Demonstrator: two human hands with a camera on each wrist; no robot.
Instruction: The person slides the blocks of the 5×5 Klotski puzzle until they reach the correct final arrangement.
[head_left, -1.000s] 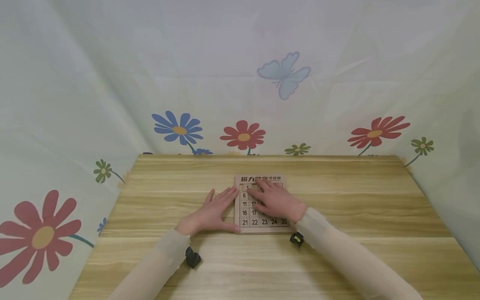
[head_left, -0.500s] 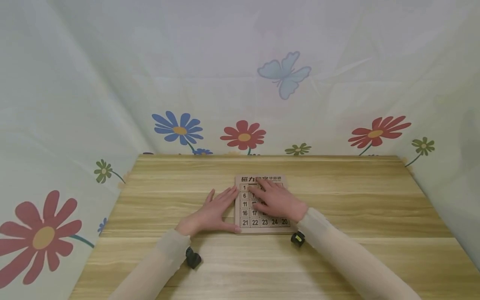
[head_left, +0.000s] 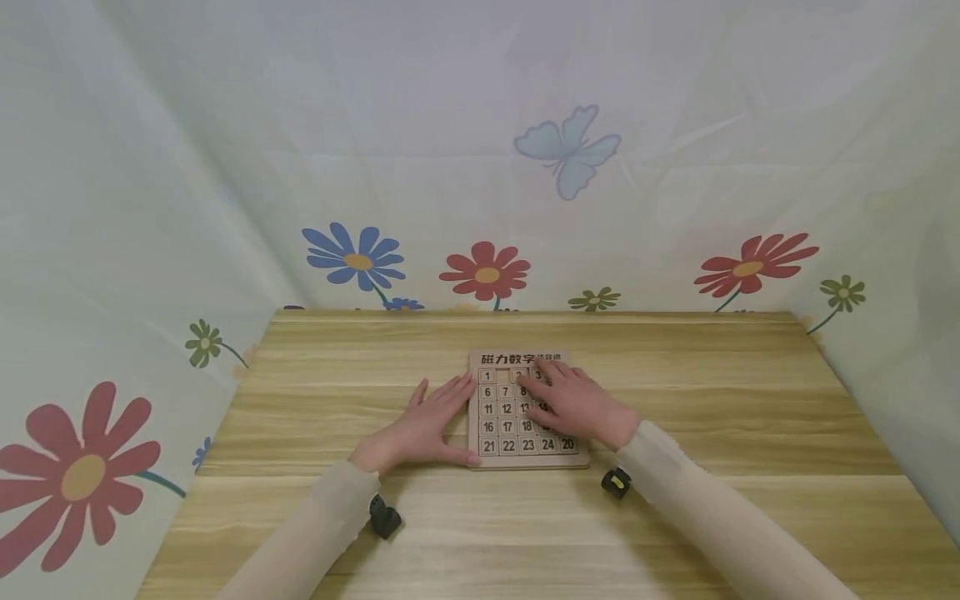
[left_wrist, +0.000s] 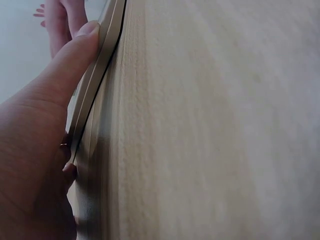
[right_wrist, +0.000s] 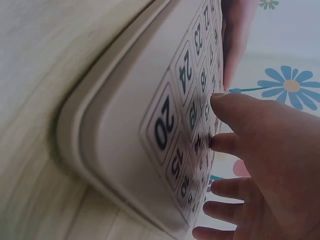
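Observation:
A wooden sliding number puzzle (head_left: 532, 462) lies flat on the table, its printed title along the far side. Tile 1 (head_left: 487, 376) sits in the far left corner, with a bare slot (head_left: 502, 376) between it and tile 2 (head_left: 517, 377). My left hand (head_left: 420, 429) rests against the puzzle's left side, fingers extended and thumb (left_wrist: 80, 50) on the near corner. Over the upper right part, my right hand (head_left: 581, 404) spreads its fingers, with the index fingertip right at tile 2. It hides several tiles at the right; tile 20 (right_wrist: 162, 125) shows in the near right corner.
The wood-grain table (head_left: 480, 533) extends around the puzzle on all sides. A pale cloth (head_left: 420, 167) with printed flowers and a butterfly hangs behind it and at the sides. Each wrist carries a small black camera, such as the left wrist camera (head_left: 386, 518).
Tile 1 slid left into the corner between the first two frames. Since then my right hand has shifted right, uncovering the bare slot and several tiles. My left hand has stayed in place.

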